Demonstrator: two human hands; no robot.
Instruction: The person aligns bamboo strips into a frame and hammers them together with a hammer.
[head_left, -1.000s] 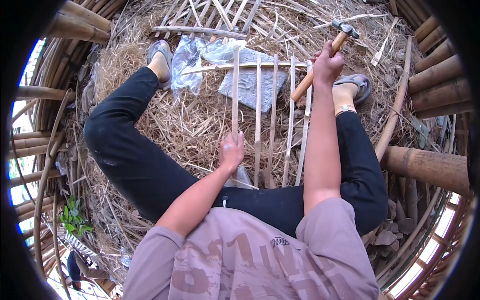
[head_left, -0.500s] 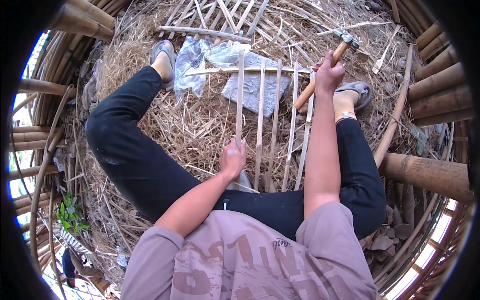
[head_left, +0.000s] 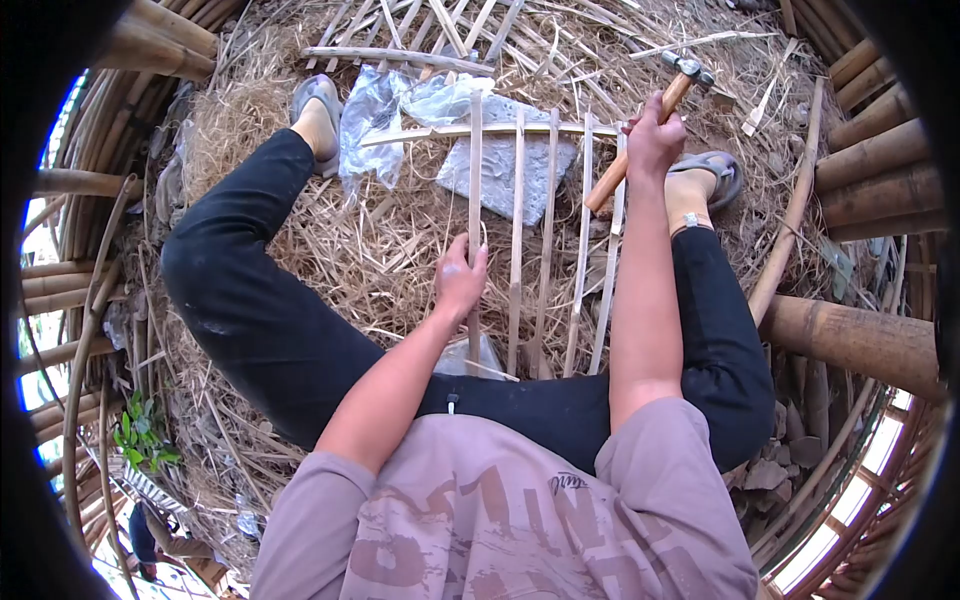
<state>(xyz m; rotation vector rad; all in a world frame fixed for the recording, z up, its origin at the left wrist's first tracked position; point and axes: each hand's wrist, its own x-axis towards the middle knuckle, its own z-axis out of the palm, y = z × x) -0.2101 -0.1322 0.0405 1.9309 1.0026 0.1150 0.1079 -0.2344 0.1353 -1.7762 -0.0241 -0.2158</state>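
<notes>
My left hand (head_left: 460, 284) is closed around the lower part of an upright bamboo strip (head_left: 475, 170), the leftmost of several that run side by side. Its upper end lies over a crosswise bamboo strip (head_left: 430, 132). Under the crosspiece rests a flat grey stone slab (head_left: 500, 180). In my right hand (head_left: 656, 140) is a hammer (head_left: 612, 180) with a wooden handle, gripped at mid-handle. The metal head points up and away to the right. Neighbouring strips (head_left: 517, 240) extend from the crosspiece toward my lap.
Crumpled clear plastic (head_left: 370, 125) lies left of the slab. A lattice of bamboo strips (head_left: 400, 53) is at the far end. Straw and shavings cover the ground between my legs. A thick bamboo pole (head_left: 850, 345) stands at the right, and a bamboo wall surrounds the space.
My left hand has moved up along the leftmost strip, away from my lap, and now wraps around it. My right hand still holds the hammer, raised slightly.
</notes>
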